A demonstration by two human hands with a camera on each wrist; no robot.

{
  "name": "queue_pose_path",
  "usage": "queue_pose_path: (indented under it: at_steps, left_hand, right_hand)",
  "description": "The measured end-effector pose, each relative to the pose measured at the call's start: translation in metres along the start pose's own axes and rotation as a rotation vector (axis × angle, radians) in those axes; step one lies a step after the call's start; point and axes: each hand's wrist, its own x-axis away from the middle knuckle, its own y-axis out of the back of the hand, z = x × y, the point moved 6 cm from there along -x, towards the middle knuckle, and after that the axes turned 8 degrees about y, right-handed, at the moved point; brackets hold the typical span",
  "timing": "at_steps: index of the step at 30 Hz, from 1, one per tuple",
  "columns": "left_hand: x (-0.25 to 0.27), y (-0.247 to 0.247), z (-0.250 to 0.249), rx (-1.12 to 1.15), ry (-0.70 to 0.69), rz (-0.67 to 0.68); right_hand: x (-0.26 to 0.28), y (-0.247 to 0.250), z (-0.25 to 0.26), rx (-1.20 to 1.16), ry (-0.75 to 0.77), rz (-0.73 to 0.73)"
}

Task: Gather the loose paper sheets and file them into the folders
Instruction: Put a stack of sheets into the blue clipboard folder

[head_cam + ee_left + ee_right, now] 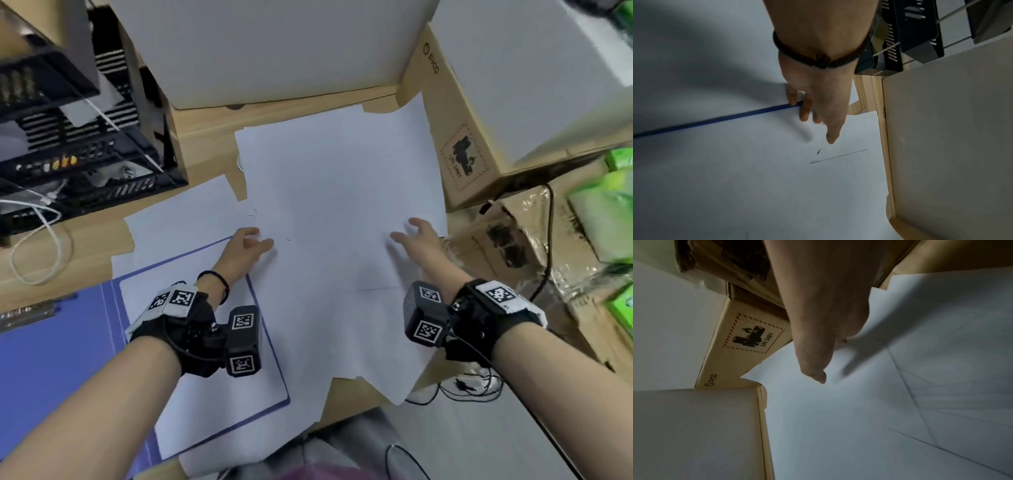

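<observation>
Several loose white paper sheets (pixel 335 212) lie spread and overlapping across the middle of the wooden desk. An open blue folder (pixel 51 359) lies at the lower left, with white sheets (pixel 205 394) on its right half. My left hand (pixel 251 245) hovers over the left edge of the spread, fingers relaxed and holding nothing; in the left wrist view the left hand (pixel 818 113) reaches past the folder's blue edge (pixel 715 121). My right hand (pixel 411 236) is over the right side of the sheets with fingers spread. The right wrist view shows the right hand (pixel 818 363) just above paper (pixel 859 418).
A cardboard box with a battery label (pixel 455 137) stands at the right, another box (pixel 274 51) at the back. Black mesh trays (pixel 68 137) and a white cable (pixel 41 246) sit at the left. Green packets (pixel 609 205) and black cables (pixel 472 387) lie at the right.
</observation>
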Motion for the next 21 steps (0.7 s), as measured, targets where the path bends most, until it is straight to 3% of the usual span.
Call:
queue_pose_path:
  at_steps: [6,13,18,21]
  left_hand:
    - [-0.022,0.002,0.001,-0.055,0.177,0.009]
    - [-0.029,0.008,0.012,0.008,0.217,0.0]
    - [-0.03,0.021,0.023,0.079,0.218,0.012]
    - [-0.029,0.018,0.028,0.145,0.236,0.024]
  right_hand:
    - [-0.044,0.025,0.016,0.076,0.027,-0.18]
    - [-0.059,0.01,0.018,0.154,-0.1,-0.207]
    - [-0.068,-0.009,0.028,0.169,-0.094,-0.089]
    - [-0.075,-0.025,0.032,0.035,-0.043,-0.04]
